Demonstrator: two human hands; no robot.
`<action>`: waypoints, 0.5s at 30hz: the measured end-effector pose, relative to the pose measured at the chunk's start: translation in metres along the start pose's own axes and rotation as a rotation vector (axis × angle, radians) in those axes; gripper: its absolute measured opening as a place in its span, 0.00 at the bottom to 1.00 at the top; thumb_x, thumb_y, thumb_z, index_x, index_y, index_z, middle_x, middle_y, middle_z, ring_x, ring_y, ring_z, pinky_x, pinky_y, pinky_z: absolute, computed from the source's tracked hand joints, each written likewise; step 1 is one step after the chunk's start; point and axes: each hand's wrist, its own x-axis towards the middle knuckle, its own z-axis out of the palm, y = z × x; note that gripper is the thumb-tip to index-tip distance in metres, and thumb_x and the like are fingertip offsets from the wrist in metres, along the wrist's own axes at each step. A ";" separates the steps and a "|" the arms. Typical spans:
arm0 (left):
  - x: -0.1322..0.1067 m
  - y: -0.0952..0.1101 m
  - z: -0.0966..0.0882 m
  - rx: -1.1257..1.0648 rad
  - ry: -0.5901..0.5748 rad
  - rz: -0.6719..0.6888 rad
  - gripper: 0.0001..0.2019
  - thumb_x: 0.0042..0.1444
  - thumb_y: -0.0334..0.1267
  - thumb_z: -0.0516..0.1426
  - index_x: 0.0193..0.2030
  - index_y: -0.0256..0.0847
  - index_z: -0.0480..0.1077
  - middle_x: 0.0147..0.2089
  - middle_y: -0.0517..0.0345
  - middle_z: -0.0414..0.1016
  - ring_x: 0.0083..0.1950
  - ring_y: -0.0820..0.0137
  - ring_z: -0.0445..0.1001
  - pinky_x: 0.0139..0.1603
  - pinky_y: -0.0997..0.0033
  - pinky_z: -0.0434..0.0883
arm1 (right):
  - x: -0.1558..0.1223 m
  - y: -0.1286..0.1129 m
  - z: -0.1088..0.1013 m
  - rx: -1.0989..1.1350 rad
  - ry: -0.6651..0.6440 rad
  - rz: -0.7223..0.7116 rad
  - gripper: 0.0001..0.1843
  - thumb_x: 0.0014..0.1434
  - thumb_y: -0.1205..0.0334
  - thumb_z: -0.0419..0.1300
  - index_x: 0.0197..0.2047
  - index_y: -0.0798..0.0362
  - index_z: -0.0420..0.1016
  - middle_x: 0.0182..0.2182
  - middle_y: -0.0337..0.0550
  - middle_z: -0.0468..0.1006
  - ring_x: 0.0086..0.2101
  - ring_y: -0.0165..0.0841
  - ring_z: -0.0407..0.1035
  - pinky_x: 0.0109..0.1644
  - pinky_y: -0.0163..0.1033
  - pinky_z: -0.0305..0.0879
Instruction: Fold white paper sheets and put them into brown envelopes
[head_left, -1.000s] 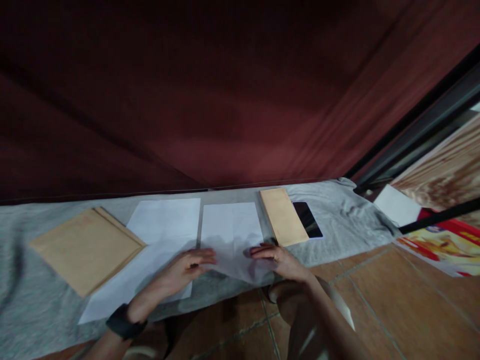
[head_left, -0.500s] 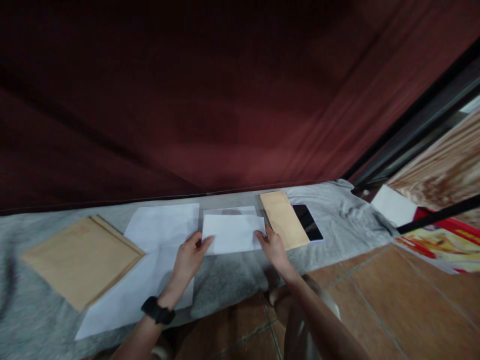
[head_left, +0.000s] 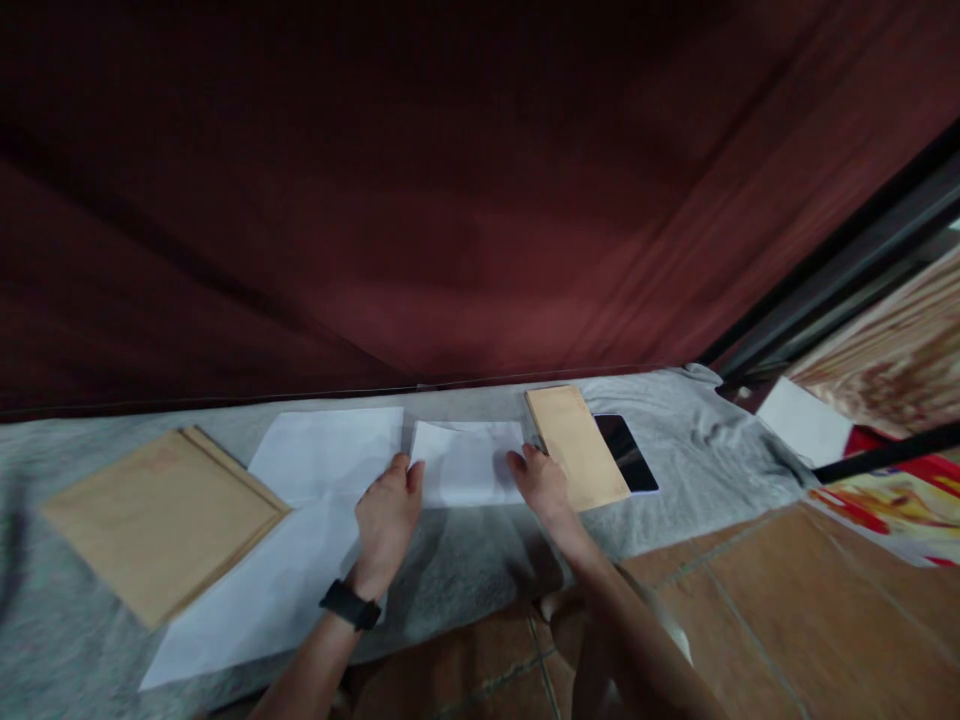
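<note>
A folded white paper lies low over the grey cloth, another white sheet mostly covered beneath it. At its left edge, my left hand is closed, thumb and fingers on the paper's side. My right hand pinches the right edge, beside a narrow tan envelope. Left of my left hand, large white sheets lie spread with a crease across them. A stack of larger brown envelopes rests partly on those sheets.
A dark-screened phone lies partly under the narrow envelope. The grey cloth covers the long surface, with a dark red curtain behind. Tiled floor and a colourful printed box are at right.
The folded paper has shifted back and now covers more of the sheet beneath. My left hand has turned more upright at its left edge; my right hand stays at the right edge.
</note>
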 end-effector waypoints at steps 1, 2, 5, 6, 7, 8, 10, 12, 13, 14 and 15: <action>0.001 0.001 0.000 -0.003 -0.005 -0.009 0.17 0.72 0.45 0.44 0.48 0.41 0.70 0.37 0.49 0.82 0.39 0.61 0.81 0.34 0.68 0.63 | 0.000 -0.001 0.001 -0.023 0.019 -0.001 0.18 0.72 0.52 0.50 0.51 0.53 0.76 0.40 0.53 0.85 0.42 0.42 0.81 0.42 0.40 0.70; 0.003 0.002 -0.001 -0.012 -0.010 -0.018 0.17 0.71 0.45 0.44 0.49 0.40 0.70 0.38 0.48 0.83 0.39 0.60 0.81 0.34 0.67 0.64 | 0.000 -0.001 0.002 -0.045 0.035 -0.006 0.19 0.73 0.52 0.50 0.51 0.53 0.76 0.39 0.54 0.85 0.41 0.43 0.81 0.42 0.40 0.71; 0.007 0.002 -0.003 -0.056 -0.055 -0.039 0.17 0.71 0.44 0.44 0.52 0.40 0.70 0.42 0.48 0.83 0.42 0.61 0.81 0.36 0.68 0.66 | 0.001 0.002 0.001 -0.092 0.040 -0.039 0.19 0.73 0.52 0.50 0.51 0.55 0.76 0.38 0.56 0.85 0.41 0.43 0.82 0.42 0.40 0.71; 0.008 0.002 -0.004 -0.063 -0.079 -0.042 0.16 0.71 0.43 0.45 0.52 0.40 0.70 0.43 0.49 0.83 0.43 0.61 0.81 0.37 0.69 0.67 | 0.001 0.004 0.001 -0.099 0.030 -0.052 0.18 0.73 0.53 0.51 0.51 0.55 0.76 0.38 0.56 0.85 0.41 0.43 0.82 0.42 0.40 0.71; 0.009 0.002 -0.006 -0.061 -0.101 -0.041 0.16 0.70 0.42 0.45 0.52 0.40 0.70 0.43 0.49 0.83 0.44 0.61 0.81 0.37 0.69 0.67 | 0.001 0.006 0.001 -0.104 0.019 -0.062 0.18 0.72 0.53 0.51 0.51 0.55 0.76 0.39 0.56 0.85 0.41 0.43 0.81 0.42 0.40 0.72; 0.010 0.001 -0.007 -0.046 -0.120 -0.039 0.15 0.70 0.42 0.45 0.51 0.41 0.71 0.43 0.49 0.83 0.44 0.61 0.81 0.38 0.69 0.67 | 0.001 0.007 0.000 -0.107 0.011 -0.067 0.17 0.72 0.54 0.51 0.50 0.54 0.76 0.39 0.56 0.85 0.41 0.43 0.81 0.43 0.40 0.72; 0.009 0.002 -0.007 0.005 -0.136 -0.038 0.15 0.69 0.41 0.46 0.50 0.41 0.71 0.42 0.49 0.83 0.44 0.60 0.81 0.38 0.67 0.68 | 0.000 0.009 0.001 -0.115 0.010 -0.065 0.16 0.72 0.55 0.51 0.50 0.54 0.77 0.38 0.55 0.85 0.41 0.43 0.82 0.42 0.40 0.72; 0.008 0.004 -0.006 0.053 -0.111 -0.040 0.15 0.69 0.41 0.46 0.51 0.41 0.72 0.41 0.48 0.83 0.43 0.58 0.81 0.38 0.66 0.69 | -0.003 0.009 0.003 -0.129 0.027 -0.061 0.17 0.73 0.56 0.50 0.50 0.54 0.76 0.37 0.56 0.85 0.39 0.44 0.82 0.41 0.41 0.72; 0.006 0.005 -0.005 0.068 -0.087 -0.033 0.16 0.69 0.41 0.46 0.51 0.41 0.71 0.40 0.47 0.82 0.42 0.57 0.82 0.38 0.65 0.69 | -0.003 0.008 0.004 -0.137 0.039 -0.064 0.17 0.73 0.57 0.49 0.51 0.55 0.76 0.38 0.56 0.85 0.39 0.44 0.82 0.41 0.41 0.72; 0.005 0.007 -0.003 0.080 -0.061 -0.026 0.16 0.69 0.41 0.45 0.52 0.41 0.71 0.39 0.46 0.82 0.42 0.56 0.82 0.38 0.65 0.69 | -0.004 0.008 0.005 -0.142 0.053 -0.070 0.18 0.73 0.57 0.48 0.52 0.56 0.75 0.38 0.57 0.84 0.39 0.44 0.82 0.41 0.41 0.73; 0.004 0.008 -0.001 0.090 -0.035 -0.016 0.17 0.69 0.41 0.45 0.52 0.40 0.71 0.38 0.46 0.82 0.41 0.56 0.82 0.38 0.64 0.69 | -0.004 0.007 0.006 -0.146 0.067 -0.076 0.18 0.73 0.58 0.48 0.53 0.57 0.74 0.38 0.58 0.84 0.39 0.44 0.82 0.41 0.41 0.73</action>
